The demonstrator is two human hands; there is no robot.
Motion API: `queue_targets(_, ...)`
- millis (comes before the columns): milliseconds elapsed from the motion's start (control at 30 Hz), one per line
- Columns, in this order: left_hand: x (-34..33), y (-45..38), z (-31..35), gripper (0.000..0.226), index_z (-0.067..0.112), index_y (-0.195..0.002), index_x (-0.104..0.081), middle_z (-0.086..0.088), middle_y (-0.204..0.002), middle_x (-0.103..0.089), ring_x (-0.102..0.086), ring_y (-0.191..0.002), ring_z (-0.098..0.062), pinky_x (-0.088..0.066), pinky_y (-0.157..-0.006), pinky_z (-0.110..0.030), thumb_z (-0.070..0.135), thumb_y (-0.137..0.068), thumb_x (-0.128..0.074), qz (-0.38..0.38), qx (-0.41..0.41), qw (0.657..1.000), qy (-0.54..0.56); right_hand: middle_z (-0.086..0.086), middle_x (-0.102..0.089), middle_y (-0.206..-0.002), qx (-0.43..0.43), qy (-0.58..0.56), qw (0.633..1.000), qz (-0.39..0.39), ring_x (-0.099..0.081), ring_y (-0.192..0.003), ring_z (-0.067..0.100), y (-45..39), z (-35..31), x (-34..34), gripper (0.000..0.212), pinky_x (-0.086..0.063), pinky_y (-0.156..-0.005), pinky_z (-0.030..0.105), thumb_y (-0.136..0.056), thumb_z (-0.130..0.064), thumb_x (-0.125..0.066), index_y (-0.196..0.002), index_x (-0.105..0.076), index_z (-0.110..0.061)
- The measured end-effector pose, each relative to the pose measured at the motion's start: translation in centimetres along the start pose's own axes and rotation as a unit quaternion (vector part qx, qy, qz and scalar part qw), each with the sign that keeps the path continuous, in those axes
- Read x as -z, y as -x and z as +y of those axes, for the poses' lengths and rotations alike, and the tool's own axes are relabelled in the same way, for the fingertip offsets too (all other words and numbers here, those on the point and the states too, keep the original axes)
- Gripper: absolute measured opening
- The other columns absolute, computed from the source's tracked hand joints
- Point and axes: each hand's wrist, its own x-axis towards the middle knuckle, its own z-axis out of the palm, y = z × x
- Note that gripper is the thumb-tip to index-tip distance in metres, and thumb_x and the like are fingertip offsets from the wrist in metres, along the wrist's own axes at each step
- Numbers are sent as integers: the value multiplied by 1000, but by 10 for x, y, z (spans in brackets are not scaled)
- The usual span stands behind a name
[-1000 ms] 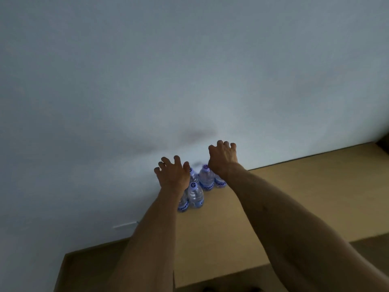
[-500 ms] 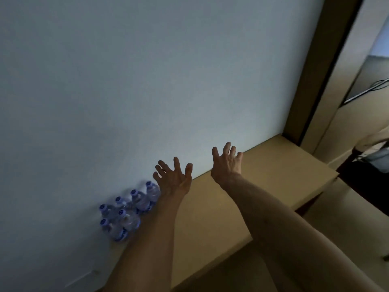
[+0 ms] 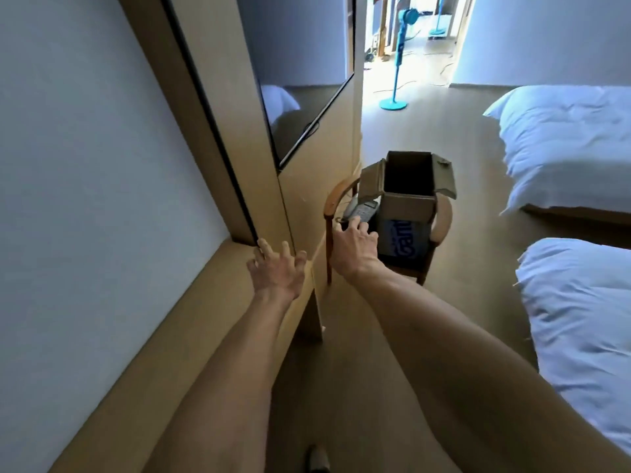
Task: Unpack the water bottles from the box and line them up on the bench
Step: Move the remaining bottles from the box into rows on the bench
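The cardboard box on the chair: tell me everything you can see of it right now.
The cardboard box is plain brown corrugated card with a blue printed panel with white lettering on its near side. It stands upright on the seat of a wooden armchair, top open, flaps folded outward on the left, right and near sides. Its inside is dark; no contents can be made out. The right hand reaches toward its left side, but contact cannot be confirmed. A pale object lies beside it on the seat.
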Motion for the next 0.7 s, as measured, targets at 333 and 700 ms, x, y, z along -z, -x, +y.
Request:
queue_targets(333, -53, -173, 196, 57, 22, -147, -34, -25, -158, -19, -23, -144, -39, -24, -112, -52, 45, -96, -43, -25, -163, 986, 1, 28, -19, -153, -148, 3, 989, -25, -30, -136, 43, -143, 165, -12, 70, -38, -105, 52, -85, -25, -67, -146, -33, -18)
queue_targets(700, -88, -315, 303, 57, 18, -148, -31, -25, -159, -14, -17, -146, -39, -23, -114, -50, 40, -97, -44, -77, -219, 972, -38, 26, -24, -151, -199, -62, 975, -76, -34, -134, 42, -286, 242, -35, 59, -38, -105, 52, -84, -25, -68, -137, -44, -16)
